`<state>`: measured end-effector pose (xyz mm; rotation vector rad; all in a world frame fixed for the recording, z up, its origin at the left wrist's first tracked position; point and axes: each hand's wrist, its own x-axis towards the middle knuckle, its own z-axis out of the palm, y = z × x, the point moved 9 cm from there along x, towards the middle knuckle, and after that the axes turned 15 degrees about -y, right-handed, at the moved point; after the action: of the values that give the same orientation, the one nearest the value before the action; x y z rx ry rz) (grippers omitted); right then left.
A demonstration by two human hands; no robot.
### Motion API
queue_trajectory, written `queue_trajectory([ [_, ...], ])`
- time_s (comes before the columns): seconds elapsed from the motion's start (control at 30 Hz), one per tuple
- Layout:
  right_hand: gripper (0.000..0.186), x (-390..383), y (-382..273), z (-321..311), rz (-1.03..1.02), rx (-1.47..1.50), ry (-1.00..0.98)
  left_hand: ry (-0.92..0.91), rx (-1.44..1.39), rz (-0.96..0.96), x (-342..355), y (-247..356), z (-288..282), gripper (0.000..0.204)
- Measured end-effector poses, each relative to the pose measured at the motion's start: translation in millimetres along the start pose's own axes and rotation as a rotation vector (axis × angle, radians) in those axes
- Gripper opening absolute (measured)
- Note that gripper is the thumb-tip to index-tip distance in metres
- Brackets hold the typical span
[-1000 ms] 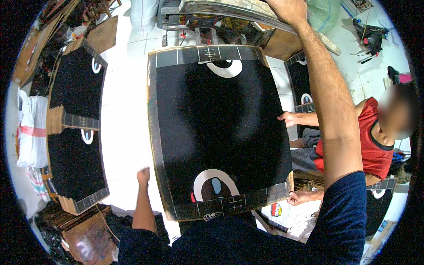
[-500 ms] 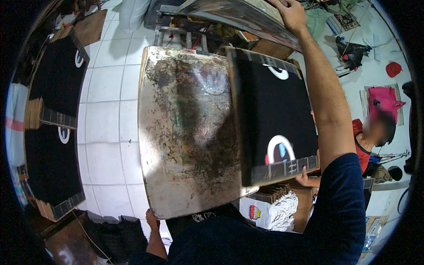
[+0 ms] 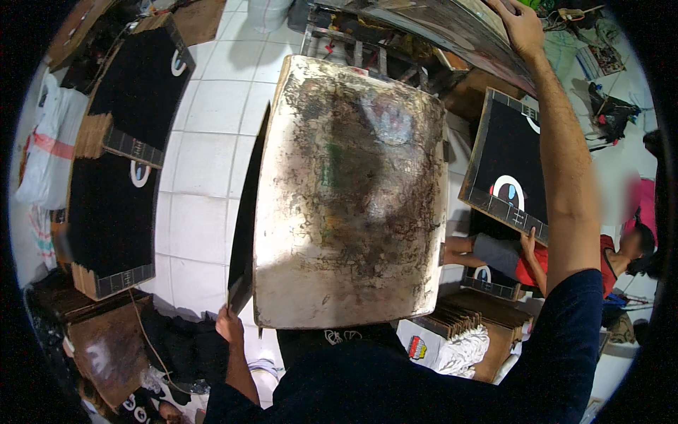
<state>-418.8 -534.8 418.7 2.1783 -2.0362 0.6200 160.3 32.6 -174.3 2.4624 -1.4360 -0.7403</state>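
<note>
A worn, paint-stained flat platen (image 3: 349, 212) fills the middle, its surface bare of fabric. Along its left side is a dark thin board (image 3: 246, 233), seen nearly edge-on, its near corner pinched in my left hand (image 3: 229, 325). My right hand (image 3: 522, 28) is raised at the top right, fingers curled over the edge of a lifted, stained frame (image 3: 459, 39). On the right, a co-worker in a red top (image 3: 606, 265) grips a black board (image 3: 508, 155) with white eye shapes and grey tape-like end strips, partly hidden behind my forearm.
Stacks of black printed boards (image 3: 113, 226) line the left, beside white sacks (image 3: 46, 162). A metal support (image 3: 346, 53) lies behind the platen. Cardboard boards and white fabric (image 3: 459, 346) are at lower right, dark cloth (image 3: 176, 339) at lower left. Tiled floor (image 3: 201, 162) shows between.
The printed board has left the platen and moved right with the co-worker, exposing the stained surface. A dark board now shows in my left hand. My right hand still grips the raised frame.
</note>
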Motion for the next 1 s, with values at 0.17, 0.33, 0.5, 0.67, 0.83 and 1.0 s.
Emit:
queue_trajectory([
  [0.17,0.074,-5,-2,-8,0.032,-0.052,0.021,0.184,-0.021,0.068,79,112,-130,0.025],
  [0.33,0.080,-6,-3,-11,0.004,-0.062,0.000,0.355,0.133,0.093,62,212,-240,0.024],
  [0.5,0.086,-3,10,-10,0.062,-0.114,-0.025,0.619,0.176,0.404,-51,298,-302,0.015],
  [0.67,0.100,20,26,10,-0.040,-0.145,-0.047,0.598,0.301,0.666,-157,391,-238,0.026],
  [0.83,0.110,36,34,28,-0.094,-0.198,-0.138,-0.023,0.154,0.746,-199,458,-89,0.055],
  [1.0,0.110,28,31,25,-0.069,-0.195,-0.159,-0.323,0.199,0.917,-206,510,27,0.034],
])
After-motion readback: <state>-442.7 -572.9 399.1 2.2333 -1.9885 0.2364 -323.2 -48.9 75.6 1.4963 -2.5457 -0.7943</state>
